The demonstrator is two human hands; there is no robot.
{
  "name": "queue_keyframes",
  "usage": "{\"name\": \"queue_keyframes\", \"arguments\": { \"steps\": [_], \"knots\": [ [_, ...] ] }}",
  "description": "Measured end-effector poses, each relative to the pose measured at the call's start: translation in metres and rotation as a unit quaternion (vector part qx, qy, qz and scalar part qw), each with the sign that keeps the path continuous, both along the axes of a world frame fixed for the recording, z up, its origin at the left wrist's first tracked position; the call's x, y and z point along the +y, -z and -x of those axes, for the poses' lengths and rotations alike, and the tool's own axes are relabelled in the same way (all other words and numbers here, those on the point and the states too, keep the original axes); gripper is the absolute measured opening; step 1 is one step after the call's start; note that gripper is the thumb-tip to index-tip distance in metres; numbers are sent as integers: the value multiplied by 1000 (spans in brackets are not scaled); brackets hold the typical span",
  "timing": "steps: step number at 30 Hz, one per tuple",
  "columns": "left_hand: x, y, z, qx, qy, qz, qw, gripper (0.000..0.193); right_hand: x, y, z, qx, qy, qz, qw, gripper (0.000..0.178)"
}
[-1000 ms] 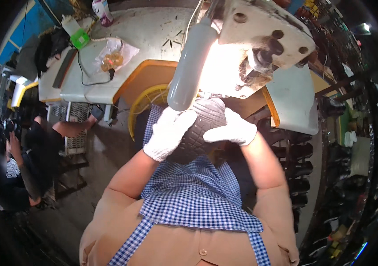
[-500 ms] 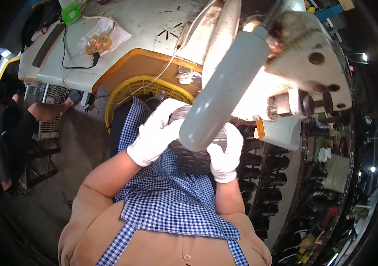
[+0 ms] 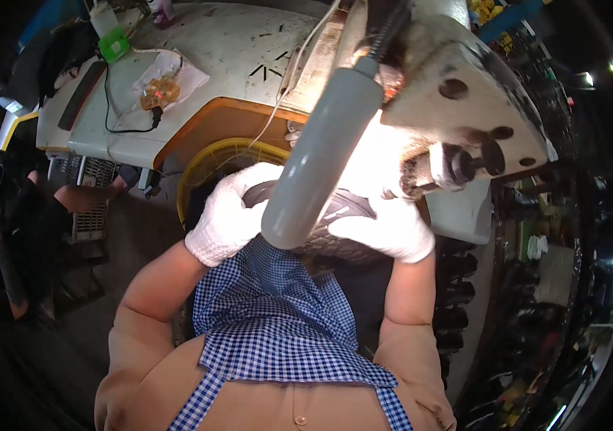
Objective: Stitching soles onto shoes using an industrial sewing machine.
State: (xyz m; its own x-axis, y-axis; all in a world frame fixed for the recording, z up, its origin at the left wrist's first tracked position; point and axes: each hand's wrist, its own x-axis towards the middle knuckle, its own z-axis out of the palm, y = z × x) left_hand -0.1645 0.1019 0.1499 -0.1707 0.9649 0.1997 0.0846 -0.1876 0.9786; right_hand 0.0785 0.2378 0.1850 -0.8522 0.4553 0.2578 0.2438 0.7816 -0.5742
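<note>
Both my hands wear white knitted gloves. Between them is a black quilted boot [image 3: 353,206], its middle covered by the grey cylindrical lamp [image 3: 321,154] in front. My left hand [image 3: 226,212] grips its left end, thumb toward me. On the other side my right hand [image 3: 387,228] has its thumb laid across the near face and its other fingers behind. Just beyond the boot stands a worn white sewing machine [image 3: 475,108], whose working area is washed out by bright light. The boot's far side cannot be seen.
A yellow plastic basket [image 3: 195,161] sits below the table edge. On the white table [image 3: 227,43] lie a black cable [image 3: 109,108], a bag with a brownish lump [image 3: 160,92] and a green-based bottle [image 3: 114,44]. Racked black footwear [image 3: 457,294] lines the right. Another person [image 3: 15,223] is at far left.
The boot has turned, with its quilted face tipped down, and moved nearer the machine. My right hand has shifted right and spread its grip. The view has swung slightly right.
</note>
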Motion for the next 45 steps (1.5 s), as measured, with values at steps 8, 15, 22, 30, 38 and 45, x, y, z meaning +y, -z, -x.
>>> {"name": "queue_keyframes", "arguments": {
  "steps": [8,15,22,30,38,45],
  "knots": [
    [-14,42,-34,-367,-30,-7,930,34,-3,136,-61,380,-52,364,849,87],
    [-23,62,-25,-434,-84,-8,897,35,-50,151,-50,-169,325,-490,791,72],
    [-22,81,35,-433,-91,11,897,38,-83,114,29,149,209,-9,966,65],
    [-46,111,79,-450,-118,18,885,41,-86,110,63,239,58,437,865,62],
    [-20,51,24,-244,6,-22,970,45,-29,42,34,-39,27,331,942,64],
    [5,35,-41,-255,49,128,957,73,1,12,20,-103,-39,-33,993,73]
  ]
}}
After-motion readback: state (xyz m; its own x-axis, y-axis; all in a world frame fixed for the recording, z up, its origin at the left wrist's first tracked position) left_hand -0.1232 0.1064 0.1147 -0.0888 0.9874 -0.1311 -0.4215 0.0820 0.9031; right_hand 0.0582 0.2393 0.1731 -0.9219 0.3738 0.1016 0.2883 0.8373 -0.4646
